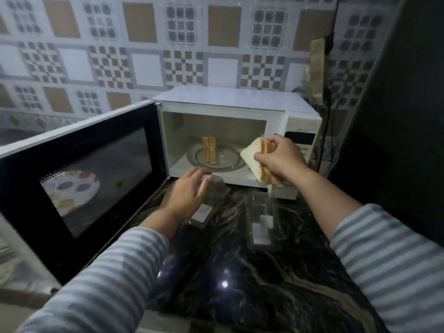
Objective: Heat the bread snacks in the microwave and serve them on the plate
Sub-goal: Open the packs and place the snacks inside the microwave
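A white microwave (240, 104) stands on the dark counter with its door (79, 179) swung wide to the left. One bread snack (209, 150) stands on edge on the glass turntable (228, 159) inside. My right hand (280, 159) holds a triangular bread snack (252, 162) just outside the cavity's right front. My left hand (189, 188) hovers low in front of the cavity, fingers spread around a clear plastic wrapper (216, 191); whether it grips the wrapper is unclear. A patterned plate shows only as a reflection in the door glass.
A second clear plastic package (262, 222) lies on the dark marble counter (240, 272) below my right hand. A black panel (396, 104) rises on the right. A bag (316, 70) hangs behind the microwave against the patterned wall.
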The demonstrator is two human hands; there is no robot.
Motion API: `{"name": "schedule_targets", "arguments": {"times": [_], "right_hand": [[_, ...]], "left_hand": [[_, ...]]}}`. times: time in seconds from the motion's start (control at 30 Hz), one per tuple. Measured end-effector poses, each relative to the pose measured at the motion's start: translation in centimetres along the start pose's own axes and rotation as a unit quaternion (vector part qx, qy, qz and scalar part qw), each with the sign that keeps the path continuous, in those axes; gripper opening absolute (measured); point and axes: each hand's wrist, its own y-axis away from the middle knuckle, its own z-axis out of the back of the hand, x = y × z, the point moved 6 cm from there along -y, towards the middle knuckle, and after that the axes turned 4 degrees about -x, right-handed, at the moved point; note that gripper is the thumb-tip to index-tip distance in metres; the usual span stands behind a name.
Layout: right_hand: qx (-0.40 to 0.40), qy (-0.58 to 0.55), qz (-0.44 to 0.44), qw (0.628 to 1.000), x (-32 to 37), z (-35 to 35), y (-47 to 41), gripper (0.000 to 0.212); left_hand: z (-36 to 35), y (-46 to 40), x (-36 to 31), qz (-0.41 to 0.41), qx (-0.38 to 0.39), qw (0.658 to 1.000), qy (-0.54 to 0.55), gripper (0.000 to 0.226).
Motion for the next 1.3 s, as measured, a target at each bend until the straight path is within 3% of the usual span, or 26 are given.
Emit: {"name": "schedule_targets", "arguments": {"times": [0.1, 0.2, 0.27, 0.4, 0.5, 0.83, 0.93, 1.13, 1.3], "right_hand": [[0.003, -0.002, 0.003, 1.000, 0.8, -2.7, -2.3, 0.051], [0.007, 0.005, -0.004, 1.000, 1.2, -5.6, -4.8, 0.052], [0.003, 0.011, -0.016, 1.000, 1.2, -7.6, -6.3, 0.052], [-0.004, 0.036, -0.033, 0.999, 0.6, -11.5, -9.3, 0.057], [-0.006, 0.068, -0.057, 0.996, -0.1, -13.9, -10.9, 0.068], [-0.024, 0.030, -0.124, 0.991, -1.6, -18.2, -15.6, 0.045], [-0.025, 0.030, -0.097, 0.995, -1.2, -19.1, -17.3, 0.039], [-0.004, 0.082, -0.075, 0.994, -1.1, -20.9, -19.1, 0.058], [0.028, 0.058, -0.081, 0.995, -1.2, -21.9, -19.8, 0.070]], "left_hand": [[1.0, -1.4, 4.9, 0.039, 0.005, 0.999, -0.012, 0.041], [-0.1, -1.9, 9.7, 0.070, 0.059, 0.995, -0.039, 0.034], [-1.9, -1.5, 12.0, 0.065, 0.108, 0.991, -0.054, 0.035], [-5.5, -0.5, 14.8, 0.011, 0.173, 0.981, -0.085, 0.061], [-7.5, 0.1, 15.7, -0.012, 0.194, 0.974, -0.119, 0.058], [-8.4, 0.3, 17.0, 0.004, 0.158, 0.984, -0.077, 0.070], [-8.5, 0.2, 17.2, 0.014, 0.156, 0.985, -0.069, 0.073], [-8.4, 0.1, 17.1, 0.016, 0.145, 0.987, -0.066, 0.074], [-8.1, 0.0, 16.9, 0.020, 0.152, 0.985, -0.079, 0.076]]}}
